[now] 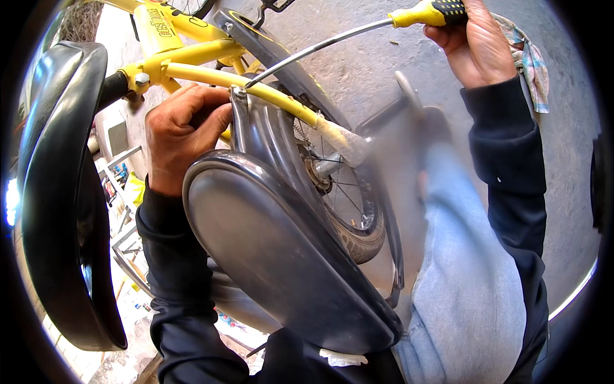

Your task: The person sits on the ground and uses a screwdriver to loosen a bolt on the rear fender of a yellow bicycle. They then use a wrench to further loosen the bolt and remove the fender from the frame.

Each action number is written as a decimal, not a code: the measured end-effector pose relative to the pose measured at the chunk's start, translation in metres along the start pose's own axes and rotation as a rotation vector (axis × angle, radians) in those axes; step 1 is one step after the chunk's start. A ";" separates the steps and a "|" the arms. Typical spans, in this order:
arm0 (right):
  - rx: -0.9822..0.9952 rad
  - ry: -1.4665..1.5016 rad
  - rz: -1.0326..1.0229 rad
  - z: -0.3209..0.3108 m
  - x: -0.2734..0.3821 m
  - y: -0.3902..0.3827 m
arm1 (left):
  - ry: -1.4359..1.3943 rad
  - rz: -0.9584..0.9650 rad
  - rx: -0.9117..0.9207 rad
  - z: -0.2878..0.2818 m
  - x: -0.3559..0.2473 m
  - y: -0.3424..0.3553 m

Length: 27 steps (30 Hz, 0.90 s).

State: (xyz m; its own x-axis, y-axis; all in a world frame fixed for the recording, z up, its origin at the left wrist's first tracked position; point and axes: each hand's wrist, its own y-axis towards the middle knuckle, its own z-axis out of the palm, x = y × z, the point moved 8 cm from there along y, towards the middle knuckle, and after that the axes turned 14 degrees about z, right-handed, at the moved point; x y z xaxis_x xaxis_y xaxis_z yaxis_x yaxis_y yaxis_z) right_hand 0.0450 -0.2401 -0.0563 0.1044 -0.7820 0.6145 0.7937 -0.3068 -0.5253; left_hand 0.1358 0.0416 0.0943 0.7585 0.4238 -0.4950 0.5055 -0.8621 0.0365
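Observation:
In my right hand [476, 51], closed around its yellow-and-black handle, is a long screwdriver [320, 45]. Its shaft slants down to the left and its tip ends beside a small bolt [239, 91] at the yellow bicycle frame [211, 75]. My left hand [182, 131] is closed just left of that bolt, with thumb and fingers curled together. What they pinch is hidden. Below the bolt runs a dark mudguard [259, 125] over the rear wheel [348, 217]. A large black oval padded piece [256, 243] lies nearer to me, between my forearms.
The bicycle's black saddle [57, 192] rises at the left. A dark chain guard [281, 57] and a blurred bent metal bar [409, 93] lie beyond the wheel. My jeans-clad leg [473, 275] is at right. A patterned cloth [534, 70] rests on the concrete floor [358, 57].

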 end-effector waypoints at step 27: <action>0.141 -0.483 0.154 0.023 0.029 -0.001 | 0.104 0.075 0.022 0.001 -0.001 0.006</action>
State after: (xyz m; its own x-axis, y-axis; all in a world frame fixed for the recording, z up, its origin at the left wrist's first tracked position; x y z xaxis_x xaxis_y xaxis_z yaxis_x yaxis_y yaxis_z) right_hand 0.0611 -0.2499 -0.0240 0.4643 -0.4624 0.7554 0.8168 -0.1061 -0.5670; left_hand 0.1377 0.0353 0.0937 0.8330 0.3832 -0.3992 0.4373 -0.8979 0.0505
